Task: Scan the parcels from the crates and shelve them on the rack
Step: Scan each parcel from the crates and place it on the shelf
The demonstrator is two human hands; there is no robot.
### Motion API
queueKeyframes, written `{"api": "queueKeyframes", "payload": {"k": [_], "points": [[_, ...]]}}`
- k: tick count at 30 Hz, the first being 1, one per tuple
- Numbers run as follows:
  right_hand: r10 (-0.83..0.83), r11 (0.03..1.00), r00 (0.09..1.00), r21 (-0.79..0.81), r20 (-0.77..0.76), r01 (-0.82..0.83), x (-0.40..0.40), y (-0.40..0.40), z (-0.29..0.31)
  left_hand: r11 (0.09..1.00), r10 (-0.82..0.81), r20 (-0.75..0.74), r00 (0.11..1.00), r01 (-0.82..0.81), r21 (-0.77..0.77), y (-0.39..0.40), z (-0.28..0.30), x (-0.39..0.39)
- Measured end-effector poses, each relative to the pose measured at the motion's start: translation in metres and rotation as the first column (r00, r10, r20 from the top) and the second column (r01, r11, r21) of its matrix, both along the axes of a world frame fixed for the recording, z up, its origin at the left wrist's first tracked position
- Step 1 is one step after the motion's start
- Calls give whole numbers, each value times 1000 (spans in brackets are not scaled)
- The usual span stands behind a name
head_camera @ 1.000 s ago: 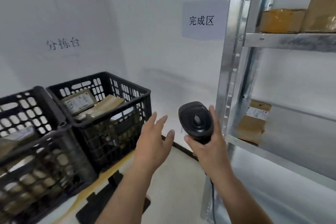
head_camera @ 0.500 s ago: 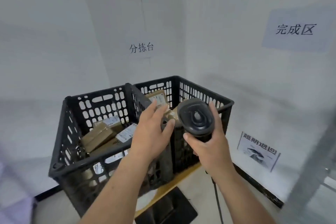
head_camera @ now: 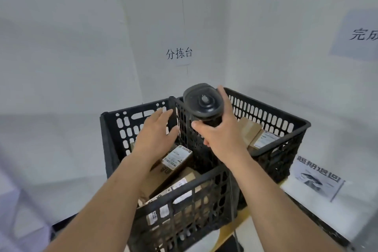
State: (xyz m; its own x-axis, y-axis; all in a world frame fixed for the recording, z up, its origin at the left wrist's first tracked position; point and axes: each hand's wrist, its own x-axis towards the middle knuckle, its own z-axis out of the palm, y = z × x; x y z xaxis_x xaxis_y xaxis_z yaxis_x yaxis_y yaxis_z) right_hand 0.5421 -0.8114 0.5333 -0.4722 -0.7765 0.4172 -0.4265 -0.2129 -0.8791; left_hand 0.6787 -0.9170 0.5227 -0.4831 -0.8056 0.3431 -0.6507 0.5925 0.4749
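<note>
Black crates (head_camera: 272,120) hold parcels (head_camera: 176,157). Left hand (head_camera: 156,135) hovers above, fingers (head_camera: 163,113) straight and spread; right hand (head_camera: 223,135) grips scanner (head_camera: 202,104).

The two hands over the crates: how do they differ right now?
The left hand is open, fingers straight, holding nothing; the right hand grips the black scanner by its handle. The left hand reaches into the left crate above the parcels; the right hand is held higher, over the divide with the right crate. Both are bare.
</note>
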Motion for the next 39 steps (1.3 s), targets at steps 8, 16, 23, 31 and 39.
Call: {"api": "queueKeyframes", "payload": {"k": [8,16,23,31,39], "points": [[59,997,997,36,55,-61,-7,-51,-11,987,50,230,972,-84,136,-66,-44,6],[134,988,987,62,93,-140,-21,-88,-28,910,70,444,893,-239,338,-101,-89,-1],[229,962,963,118,140,-246,-29,-122,-47,880,86,540,837,-318,353,-123,-110,-3],[250,959,957,102,149,-266,-38,-132,-57,883,176,612,771,-398,248,-140,-138,-2],[263,955,945,87,196,-283,-43,-128,-61,945,254,419,872,-316,85,-146,-127,-19]]}}
